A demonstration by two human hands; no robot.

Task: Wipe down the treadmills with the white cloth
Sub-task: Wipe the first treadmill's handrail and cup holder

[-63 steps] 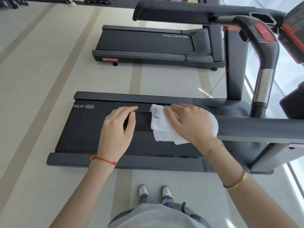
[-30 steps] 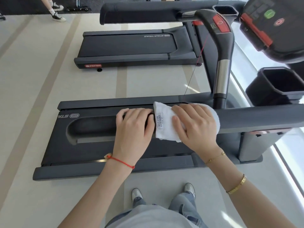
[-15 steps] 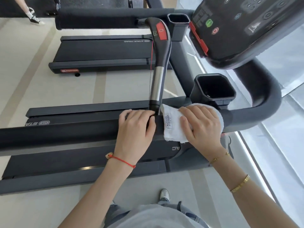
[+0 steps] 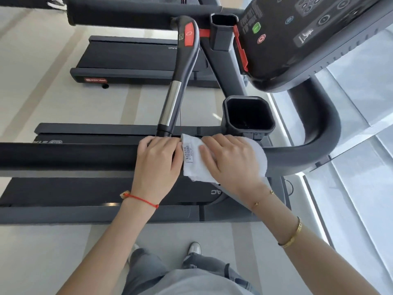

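Hands side by side on the near handrail (image 4: 74, 155) of the closer treadmill (image 4: 63, 192). Person stands beside the machine, looking down over the rail.

Right hand (image 4: 231, 160): fingers fairly straight, spread, palm pressing the white cloth (image 4: 192, 167) flat onto the rail's top. Cloth is folded, care label showing at its left edge, draped over the rail so a corner hangs on the near side. Not clutched; pinned under the palm.

Left hand (image 4: 157, 162): fingers curled over the far side of the rail, gripping it bare, just left of the cloth and touching its edge. Reads as a steadying hold, not a wiping one.

Key relation: rail's long axis runs left to right across the view. Cloth sits near the rail's right end, where it bends up toward the console (image 4: 314, 35) and cup holder (image 4: 247, 113). Long unwiped-looking stretch lies left, beyond the left hand. Right hand alone has the cloth, so any stroke leftward runs straight into the left hand, which would need to shift or lift. Stroke rightward follows the curved bend.

Judgement: early in the task. Second treadmill (image 4: 131, 60) farther back; nothing shows whether it has been done
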